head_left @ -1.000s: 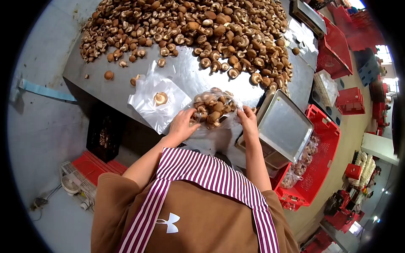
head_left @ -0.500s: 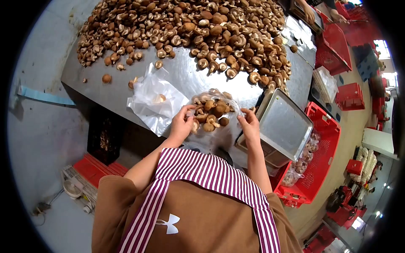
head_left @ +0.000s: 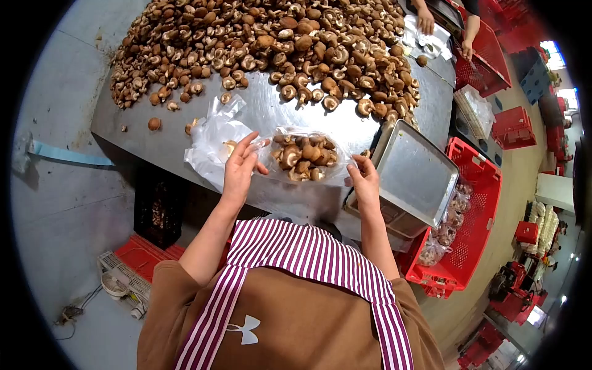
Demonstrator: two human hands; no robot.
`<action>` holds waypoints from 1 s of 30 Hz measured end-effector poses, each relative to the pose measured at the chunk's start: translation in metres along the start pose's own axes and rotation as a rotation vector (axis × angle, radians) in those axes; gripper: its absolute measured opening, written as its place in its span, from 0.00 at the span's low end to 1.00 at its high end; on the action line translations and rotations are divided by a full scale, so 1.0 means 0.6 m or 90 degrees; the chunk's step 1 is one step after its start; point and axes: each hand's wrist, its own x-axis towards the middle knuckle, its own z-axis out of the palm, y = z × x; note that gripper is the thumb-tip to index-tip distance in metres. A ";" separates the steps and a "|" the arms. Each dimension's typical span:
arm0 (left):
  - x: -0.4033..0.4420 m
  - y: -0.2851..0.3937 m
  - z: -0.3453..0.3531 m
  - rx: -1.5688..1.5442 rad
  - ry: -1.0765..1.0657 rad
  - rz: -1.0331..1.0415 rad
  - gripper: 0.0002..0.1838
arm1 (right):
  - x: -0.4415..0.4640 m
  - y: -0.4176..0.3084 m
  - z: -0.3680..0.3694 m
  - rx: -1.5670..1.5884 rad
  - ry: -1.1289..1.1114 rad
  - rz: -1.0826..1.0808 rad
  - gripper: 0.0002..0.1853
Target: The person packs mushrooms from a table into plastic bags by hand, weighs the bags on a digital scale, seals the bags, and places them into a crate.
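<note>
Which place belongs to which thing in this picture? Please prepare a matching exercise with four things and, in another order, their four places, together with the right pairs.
Things
1. bag of mushrooms
2. mushroom pile
3. metal tray
4. striped apron

Places
A. over the brown shirt
B. between the right hand and the red crate
C. between the left hand and the right hand
D. across the far part of the metal table

Right pairs: 1-C; 2-D; 3-B; 4-A

Surface (head_left: 259,114) & tray (head_left: 416,176) are seen as smooth metal, surface w/ glossy finish; mushroom bag (head_left: 306,155) as clear, shiny plas.
</note>
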 end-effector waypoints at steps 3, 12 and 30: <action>0.005 0.003 0.004 0.001 0.002 0.019 0.27 | -0.007 0.001 0.009 -0.043 0.008 -0.006 0.16; -0.010 0.055 0.064 -0.005 -0.011 0.051 0.26 | -0.023 -0.006 -0.025 0.215 -0.107 0.024 0.06; -0.058 0.131 0.415 -0.022 -0.392 0.259 0.27 | -0.137 -0.160 -0.398 0.293 0.271 -0.289 0.04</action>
